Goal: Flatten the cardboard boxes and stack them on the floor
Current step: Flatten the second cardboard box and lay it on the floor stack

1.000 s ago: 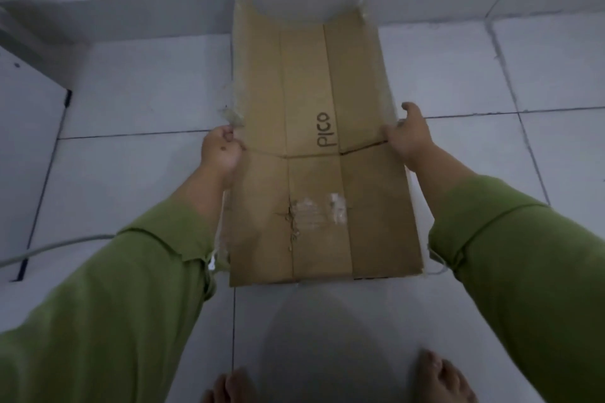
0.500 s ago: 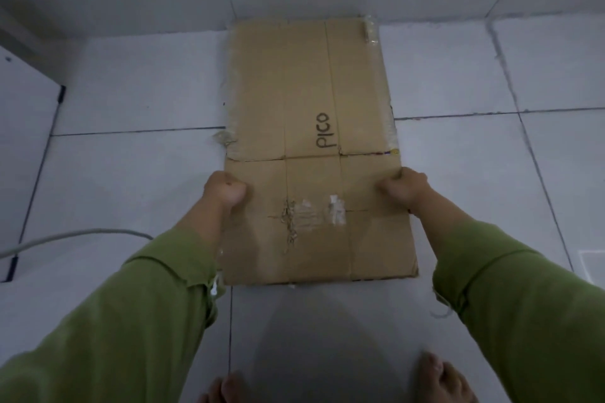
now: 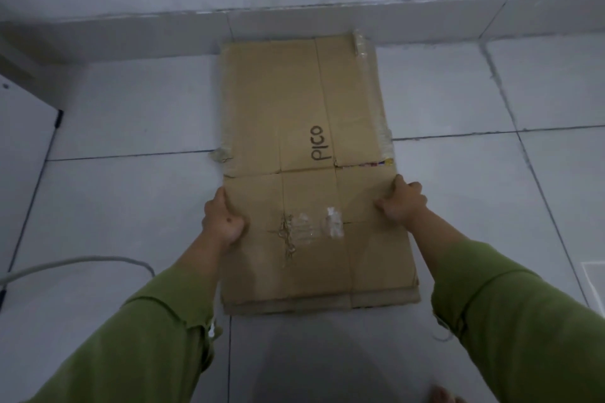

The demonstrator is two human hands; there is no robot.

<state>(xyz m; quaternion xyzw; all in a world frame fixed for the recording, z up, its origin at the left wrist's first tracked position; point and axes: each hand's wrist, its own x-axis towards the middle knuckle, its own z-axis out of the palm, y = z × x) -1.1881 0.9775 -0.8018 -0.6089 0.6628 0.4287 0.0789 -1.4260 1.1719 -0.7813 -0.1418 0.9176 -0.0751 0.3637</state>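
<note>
A flattened brown cardboard box [image 3: 294,101] marked "PICO" lies flat on the grey tiled floor, its far end against the wall's base. Scraps of clear tape cling to its middle and edges. A second cardboard layer shows under its near edge [image 3: 320,303]. My left hand [image 3: 222,219] grips the box's left edge with curled fingers. On the right edge my right hand [image 3: 401,203] grips the same way, fingers curled on top of the cardboard. Both arms wear green sleeves.
A grey cable [image 3: 82,263] curves over the floor at the left. A white panel [image 3: 23,127] stands at the far left. The wall's base [image 3: 131,33] runs along the back. A bare toe [image 3: 442,394] shows at the bottom edge.
The box's far end, raised a second ago, has come down flat on the floor. Both hands have slid nearer along its side edges and still grip them.
</note>
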